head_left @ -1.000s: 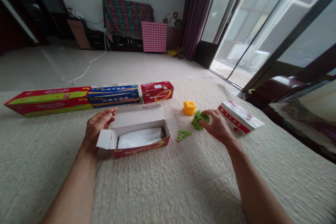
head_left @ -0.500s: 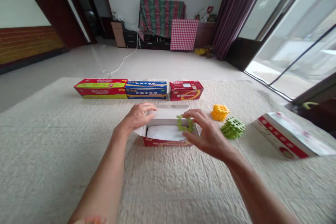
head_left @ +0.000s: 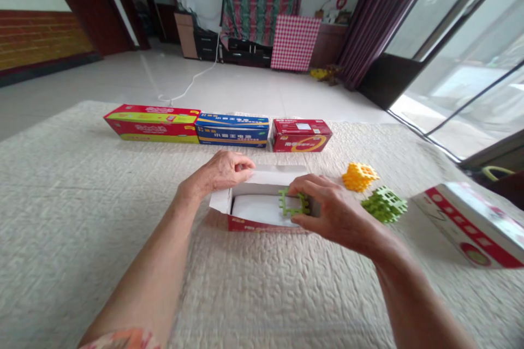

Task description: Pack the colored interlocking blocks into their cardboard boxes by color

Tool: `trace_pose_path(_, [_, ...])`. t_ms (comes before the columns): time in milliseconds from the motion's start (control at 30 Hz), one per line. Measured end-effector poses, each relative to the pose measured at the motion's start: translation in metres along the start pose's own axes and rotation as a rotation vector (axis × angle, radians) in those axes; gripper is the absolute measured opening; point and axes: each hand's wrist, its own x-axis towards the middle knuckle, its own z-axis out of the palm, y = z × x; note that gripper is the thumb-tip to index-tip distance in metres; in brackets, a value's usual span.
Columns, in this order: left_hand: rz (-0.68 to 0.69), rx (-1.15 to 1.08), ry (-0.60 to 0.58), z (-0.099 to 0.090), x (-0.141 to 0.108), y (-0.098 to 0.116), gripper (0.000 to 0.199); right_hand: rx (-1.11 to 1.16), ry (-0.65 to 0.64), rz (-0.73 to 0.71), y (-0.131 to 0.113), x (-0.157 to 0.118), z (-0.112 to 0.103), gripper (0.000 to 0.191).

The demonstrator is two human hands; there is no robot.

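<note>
An opened red box (head_left: 245, 224) with white inner flaps sits in front of me, a smooth white item (head_left: 257, 208) lying inside it. My right hand (head_left: 327, 204) pinches a green notched plastic building piece (head_left: 293, 212) between thumb and fingers, over the right part of the box opening. At the back left corner, my left hand (head_left: 227, 170) has its fingers closed at the raised white lid flap (head_left: 278, 174). To the right of the box are a green stack of notched pieces (head_left: 385, 205) and a yellow-orange stack (head_left: 359, 176).
Behind the open box, a red-and-green box (head_left: 153, 124), a blue box (head_left: 232, 131) and a closed red box (head_left: 302, 136) stand in a row. A white-and-red carton (head_left: 470, 223) rests at the right. All lie on a quilted cream cover (head_left: 270, 294).
The camera view has shifted, so the boxes and stacks look larger and farther apart. My right hand still holds the green piece, lowered slightly at the box. My left hand stays by the flap.
</note>
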Motion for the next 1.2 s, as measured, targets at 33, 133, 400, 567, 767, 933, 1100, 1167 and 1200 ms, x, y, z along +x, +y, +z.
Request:
trace_pose_path(33, [-0.008, -0.027, -0.016, 0.000, 0.000, -0.001, 0.026, -0.001, -0.024, -0.012, 0.000, 0.000, -0.002, 0.028])
trace_pose_path(133, [-0.034, -0.131, -0.103, -0.003, -0.001, -0.004, 0.033, 0.012, -0.048, -0.048, -0.003, 0.003, -0.001, 0.030])
trace_pose_path(400, [-0.027, -0.187, -0.123, -0.002, -0.001, -0.008, 0.024, 0.091, -0.080, -0.075, -0.032, 0.027, 0.019, 0.031])
trace_pose_path(567, [-0.043, -0.184, -0.127, 0.000, 0.000, -0.006, 0.026, 0.050, -0.102, -0.089, -0.039, 0.039, 0.021, 0.033])
trace_pose_path(767, [-0.067, -0.207, -0.123, 0.001, -0.001, -0.010, 0.027, 0.014, -0.084, -0.135, -0.042, 0.047, 0.033, 0.034])
trace_pose_path(933, [-0.049, -0.198, -0.122, 0.002, 0.000, -0.012, 0.027, 0.028, -0.048, -0.158, -0.038, 0.044, 0.030, 0.030])
trace_pose_path(1100, [-0.048, -0.157, -0.116, 0.002, 0.001, -0.012, 0.028, 0.047, 0.010, -0.145, -0.028, 0.037, 0.011, 0.020])
trace_pose_path(1167, [-0.046, -0.156, -0.110, 0.003, 0.001, -0.013, 0.028, 0.068, -0.015, -0.163, -0.028, 0.036, 0.009, 0.016])
trace_pose_path(1200, [-0.046, -0.155, -0.105, 0.003, 0.001, -0.013, 0.028, 0.077, -0.048, -0.174, -0.029, 0.036, 0.010, 0.017])
